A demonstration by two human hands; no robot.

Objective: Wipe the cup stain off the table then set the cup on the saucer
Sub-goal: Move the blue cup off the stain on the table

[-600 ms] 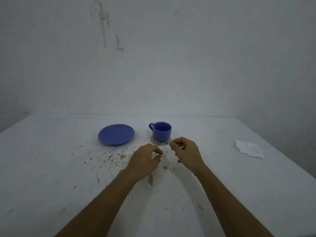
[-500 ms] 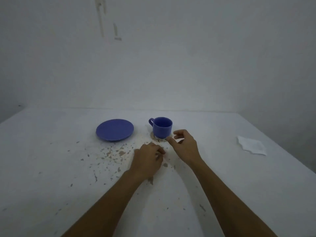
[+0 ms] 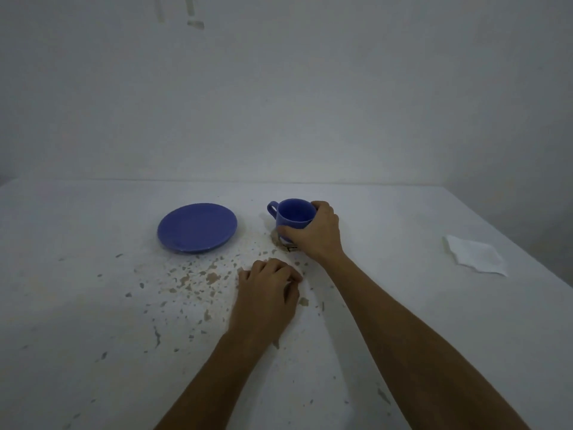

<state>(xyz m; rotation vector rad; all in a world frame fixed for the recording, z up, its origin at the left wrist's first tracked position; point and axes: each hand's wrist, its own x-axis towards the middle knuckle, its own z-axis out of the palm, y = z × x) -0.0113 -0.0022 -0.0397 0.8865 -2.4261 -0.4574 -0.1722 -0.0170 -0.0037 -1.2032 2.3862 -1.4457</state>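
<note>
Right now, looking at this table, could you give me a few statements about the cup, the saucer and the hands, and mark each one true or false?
1. The right hand is wrapped around the blue cup. True.
2. The cup already sits on the saucer. False: it stands on the table, to the right of the saucer and apart from it.
3. The left hand holds the white napkin. False: the napkin lies untouched far to the right; the left hand rests on the table, fingers curled.
4. The cup's handle points toward the saucer. True.
5. A brownish stain shows at the cup's base. True.
</note>
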